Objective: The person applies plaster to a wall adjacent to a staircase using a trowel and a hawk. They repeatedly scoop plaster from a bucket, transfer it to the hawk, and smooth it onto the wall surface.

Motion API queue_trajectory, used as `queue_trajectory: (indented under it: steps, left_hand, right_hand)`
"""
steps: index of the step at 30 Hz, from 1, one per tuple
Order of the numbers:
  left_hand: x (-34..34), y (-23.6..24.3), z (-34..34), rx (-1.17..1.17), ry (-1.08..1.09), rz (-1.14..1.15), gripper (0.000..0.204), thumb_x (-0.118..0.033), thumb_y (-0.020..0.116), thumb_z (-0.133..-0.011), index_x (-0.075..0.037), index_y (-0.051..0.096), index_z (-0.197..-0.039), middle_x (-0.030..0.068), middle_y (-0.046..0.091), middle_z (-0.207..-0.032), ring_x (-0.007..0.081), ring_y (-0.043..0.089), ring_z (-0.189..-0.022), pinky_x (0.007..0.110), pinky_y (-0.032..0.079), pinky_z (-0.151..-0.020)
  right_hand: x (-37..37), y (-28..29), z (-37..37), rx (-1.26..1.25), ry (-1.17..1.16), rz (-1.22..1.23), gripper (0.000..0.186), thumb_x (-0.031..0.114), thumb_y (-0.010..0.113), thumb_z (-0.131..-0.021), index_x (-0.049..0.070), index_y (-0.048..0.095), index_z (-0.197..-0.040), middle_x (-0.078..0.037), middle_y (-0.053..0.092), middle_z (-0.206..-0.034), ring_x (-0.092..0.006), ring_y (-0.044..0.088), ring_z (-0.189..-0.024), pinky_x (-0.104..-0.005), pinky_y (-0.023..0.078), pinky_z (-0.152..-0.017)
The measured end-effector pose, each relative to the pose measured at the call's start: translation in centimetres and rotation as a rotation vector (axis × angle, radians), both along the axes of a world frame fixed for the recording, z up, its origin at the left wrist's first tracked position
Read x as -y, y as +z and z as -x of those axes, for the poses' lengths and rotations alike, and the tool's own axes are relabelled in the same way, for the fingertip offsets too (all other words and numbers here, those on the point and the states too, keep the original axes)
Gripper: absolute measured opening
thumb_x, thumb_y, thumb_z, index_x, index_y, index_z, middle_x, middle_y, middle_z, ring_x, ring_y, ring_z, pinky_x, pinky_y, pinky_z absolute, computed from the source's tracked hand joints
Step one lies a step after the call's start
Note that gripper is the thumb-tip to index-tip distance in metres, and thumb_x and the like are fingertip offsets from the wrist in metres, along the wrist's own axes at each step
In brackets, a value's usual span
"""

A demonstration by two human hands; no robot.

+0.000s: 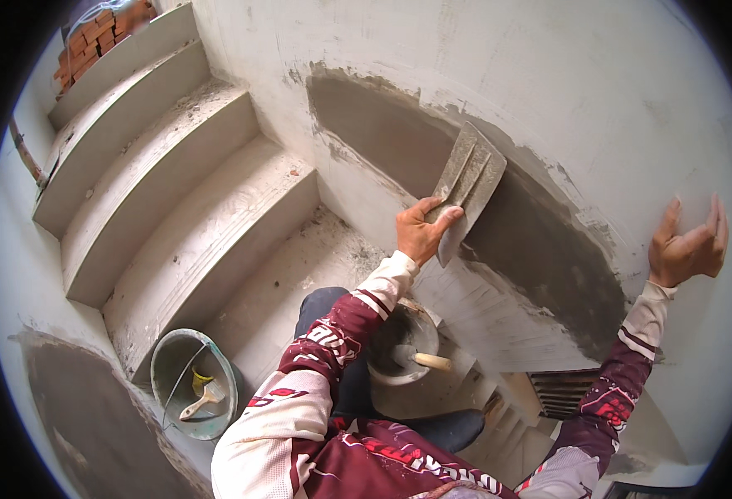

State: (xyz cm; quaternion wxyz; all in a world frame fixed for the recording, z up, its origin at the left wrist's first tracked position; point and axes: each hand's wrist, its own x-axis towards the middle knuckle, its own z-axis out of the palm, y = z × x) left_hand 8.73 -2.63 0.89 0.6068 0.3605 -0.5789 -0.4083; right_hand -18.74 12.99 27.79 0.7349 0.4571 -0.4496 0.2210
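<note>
- The dark patch (540, 249) of plaster is a long band on the pale wall (499, 41), running from an end near the stairs (179, 241) down to an end beside the right forearm.
- The trowel (475, 170), a flat, ribbed plate, lies across the middle of the dark patch; its long axis cuts across the band instead of following it. Whether the whole blade touches the plaster cannot be told.
- The left hand (420, 233) is at the lower edge of the dark patch, clasped on the near side of the trowel with the thumb laid on the plate. The fingers' hold underneath is hidden. From this grip, most of the plate reaches up and away over the patch.
- The right hand (688, 249) is to the right of the dark patch, fingers spread and pointing up, with nothing seen in its hold. It is near the wall, but contact cannot be made out. The left hand is clearly the nearer one to the trowel.
- Below the dark patch, partly behind the left sleeve, a tub (426, 320) holds a tool with a wooden handle (432, 361).
- Farther left and lower than the dark patch, a bucket (156, 366) contains a paintbrush (204, 399), with a second dark area (91, 407) on the opposite wall beside it.
- Well beyond the patch's upper end, past the stairs, are stacked bricks (91, 46).
</note>
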Motion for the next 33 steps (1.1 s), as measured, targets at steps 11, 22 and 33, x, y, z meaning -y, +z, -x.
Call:
queue_trajectory:
  steps: [11,22,33]
  left_hand:
    - [-12.3,-0.2,9.3,0.194,-0.303,0.119,0.048,-0.043,0.080,-0.073,-0.004,0.070,-0.101,0.0171,0.070,-0.093,0.0257,0.070,-0.085,0.033,0.054,-0.073]
    - [4.7,-2.3,-9.4,-0.077,0.248,0.008,0.038,-0.025,0.080,-0.079,0.002,0.069,-0.102,0.0086,0.071,-0.088,0.0114,0.063,-0.076,0.025,0.051,-0.072]
    - [16.5,-2.3,-17.6,-0.259,0.356,-0.068,0.041,-0.033,0.078,-0.080,0.004,0.071,-0.095,0.0082,0.071,-0.083,0.0125,0.062,-0.074,0.025,0.049,-0.070]
  right_hand:
    - [-0.4,0.4,-0.4,0.055,0.024,0.039,0.058,0.041,0.067,-0.082,0.010,0.051,-0.128,-0.010,0.055,-0.123,-0.0298,0.049,-0.116,-0.0439,0.035,-0.095]
    - [0.3,-0.5,-0.6,0.074,0.005,0.024,0.057,0.039,0.065,-0.083,0.010,0.049,-0.130,-0.009,0.054,-0.127,-0.0282,0.046,-0.119,-0.0433,0.030,-0.097]
    - [0.5,-0.2,-1.0,0.043,-0.044,-0.007,0.049,0.031,0.064,-0.086,0.007,0.050,-0.126,-0.010,0.057,-0.124,-0.0290,0.051,-0.115,-0.0411,0.036,-0.093]
